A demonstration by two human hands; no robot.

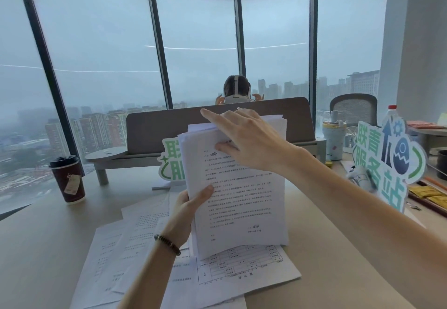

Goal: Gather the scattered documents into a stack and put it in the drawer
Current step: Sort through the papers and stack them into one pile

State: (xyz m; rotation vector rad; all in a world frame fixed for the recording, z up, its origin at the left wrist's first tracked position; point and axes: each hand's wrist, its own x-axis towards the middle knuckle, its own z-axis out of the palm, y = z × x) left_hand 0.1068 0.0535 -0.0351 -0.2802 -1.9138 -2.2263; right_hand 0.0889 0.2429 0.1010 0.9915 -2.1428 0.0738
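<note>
A pale beige desk [48, 248] is seen from above, set before a curved wall of tall windows [101, 42] through which a grey, hazy city is shown. Loose printed sheets [135, 255] are spread on the desk below and to the left of the left hand [191, 208], some overlapping. A dark red coffee cup [69, 179] with a black lid is stood well to the left of that hand. A grey desk divider [154, 127] is placed beyond both hands, and the back of another person's head [235, 88] is visible above it. Green and white cut-out signs [384, 161] are propped to the right of the right hand [244, 139], with a mesh office chair [354, 109] further back. A stack of papers [239, 197] is held upright over the desk, its lower edge just above the flat sheets; whether it touches them cannot be told. Its left edge is gripped by the left hand, thumb in front and fingers curled behind, and a beaded bracelet [167, 243] is worn on that wrist. The right hand is laid over the top of the stack with fingers straight and slightly spread, thumb pressed on the front page, forearm extended from the lower right.
</note>
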